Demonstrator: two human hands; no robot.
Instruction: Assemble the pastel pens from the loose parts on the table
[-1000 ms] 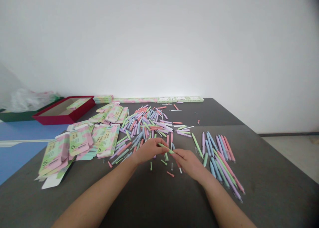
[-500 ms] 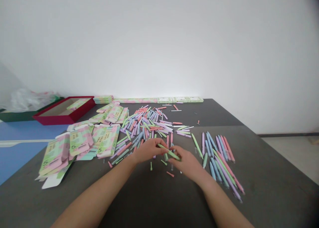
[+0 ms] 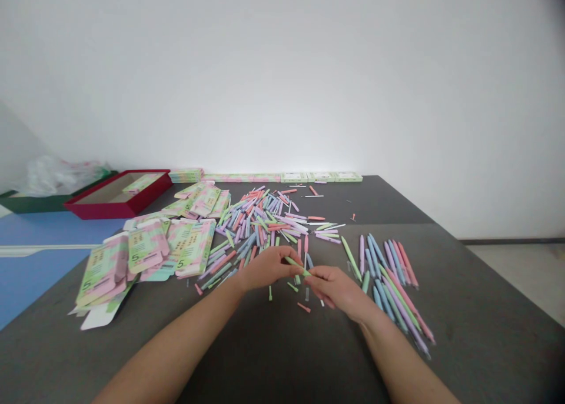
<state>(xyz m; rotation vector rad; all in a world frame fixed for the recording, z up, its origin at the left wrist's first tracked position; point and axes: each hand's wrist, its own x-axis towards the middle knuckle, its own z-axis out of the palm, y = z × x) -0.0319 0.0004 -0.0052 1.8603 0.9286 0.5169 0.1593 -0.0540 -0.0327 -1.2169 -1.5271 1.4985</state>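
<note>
Green pen [image 3: 293, 263], mid-table, is pinched by left hand [image 3: 267, 267] and right hand [image 3: 335, 286]. A pile [image 3: 249, 239] crowds eleven o'clock; cartons [image 3: 194, 248] lie at nine, red box [image 3: 99, 210] at ten, sorted pens [image 3: 402, 301] at three.

Softly and evenly lit, glowing palest on the wall [image 3: 282, 80] near mid-frame, just above the far edge of the table [image 3: 463, 339], and fading to grey toward the top and upper left. Darkens into murky corners at upper right and lower right, and into soft shadow between the forearms [image 3: 185, 333] at bottom centre. Stretched wide toward the sides and slightly soft throughout, blurring fine print on boxes [image 3: 192, 248] at left and smudging edges among pens [image 3: 253, 216] mid-frame.
</note>
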